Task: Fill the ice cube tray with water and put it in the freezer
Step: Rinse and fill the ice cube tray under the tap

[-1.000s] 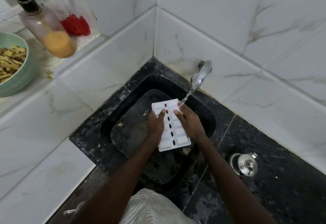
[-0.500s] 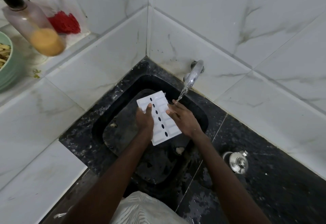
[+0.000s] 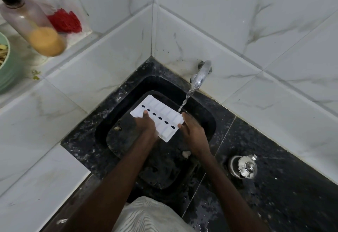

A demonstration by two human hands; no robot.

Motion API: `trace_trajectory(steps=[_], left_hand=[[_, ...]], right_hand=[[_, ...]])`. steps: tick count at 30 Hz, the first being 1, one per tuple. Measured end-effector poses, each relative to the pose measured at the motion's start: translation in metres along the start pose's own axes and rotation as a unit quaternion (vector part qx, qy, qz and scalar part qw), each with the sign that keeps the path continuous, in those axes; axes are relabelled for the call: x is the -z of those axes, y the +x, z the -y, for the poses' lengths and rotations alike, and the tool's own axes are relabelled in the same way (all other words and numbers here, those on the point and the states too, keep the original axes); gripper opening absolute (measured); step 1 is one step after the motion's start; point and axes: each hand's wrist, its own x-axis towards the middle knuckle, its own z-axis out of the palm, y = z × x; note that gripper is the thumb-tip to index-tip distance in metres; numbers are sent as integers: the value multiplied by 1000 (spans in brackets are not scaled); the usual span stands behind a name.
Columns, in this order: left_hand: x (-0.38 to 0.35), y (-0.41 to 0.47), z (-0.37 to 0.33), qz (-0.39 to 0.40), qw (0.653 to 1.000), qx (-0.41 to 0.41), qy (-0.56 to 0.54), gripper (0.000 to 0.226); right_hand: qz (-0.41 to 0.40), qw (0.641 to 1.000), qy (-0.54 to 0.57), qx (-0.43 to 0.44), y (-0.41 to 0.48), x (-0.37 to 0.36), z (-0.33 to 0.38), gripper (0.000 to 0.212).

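white ice cube tray (image 3: 164, 112): held over the black sink basin (image 3: 102, 127) at centre frame, lying slantwise from upper left to lower right, open side up. two rows of compartments show, with a line of dark oval holes between them. whether the compartments hold water cannot be told.

left hand (image 3: 146, 125): grips the tray's lower-left long edge, thumb laid over the top surface beside the ovals. its fingers are out of sight under the tray.

right hand (image 3: 193, 134): holds the tray's right end, thumb at the end edge and fingers at the upper corner. the grip is loose, fingers only partly bent.

chrome tap (image 3: 200, 74): fixed at the tiled wall above the basin, running. the water stream (image 3: 185, 100) falls to the tray's upper-right edge, just beside the right fingertips.

surroundings: black granite counter (image 3: 274, 186), wet in the lower part of the frame. a small steel lidded pot (image 3: 244, 166) stands on it at right, well apart from the basin. upper left, on a white ledge: a clear bottle (image 3: 33, 23) with orange liquid at its base, a red item (image 3: 65, 21) behind it, and a green bowl (image 3: 7, 67) at the frame edge.
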Motion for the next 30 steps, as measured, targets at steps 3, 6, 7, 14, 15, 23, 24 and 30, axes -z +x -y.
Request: trace_trajectory(steps=[3,6,7,14,15,23,24,30], left_hand=[[17,-84,-72,25,1000,14,-1,78],[19,-106,-89,18,999,10,33,57],[16,-98,-82,18,1000,0,23,61],[21,-122,-87,15,998,-26,57,67],[20,-113,-84,14,998,-38,50,68],[11,-90,-62,59,998,-21,-9,70],[7,-83,-54,53,998,-30,-21,70],[20,-96,-84,50,998,-30,-32,58]], right_hand=[[-18,997,-71,39,-13,-12,-1,54],[38,982,-152,108,-18,-25,-14,70],[48,978,-170,113,-17,-27,-19,77],[38,978,-185,90,-4,-21,-6,95],[50,974,-191,112,-4,-22,-6,95],[75,957,-259,103,14,-15,-10,95],[90,955,-254,126,14,-16,-6,95],[98,942,-266,178,8,-11,-14,76]])
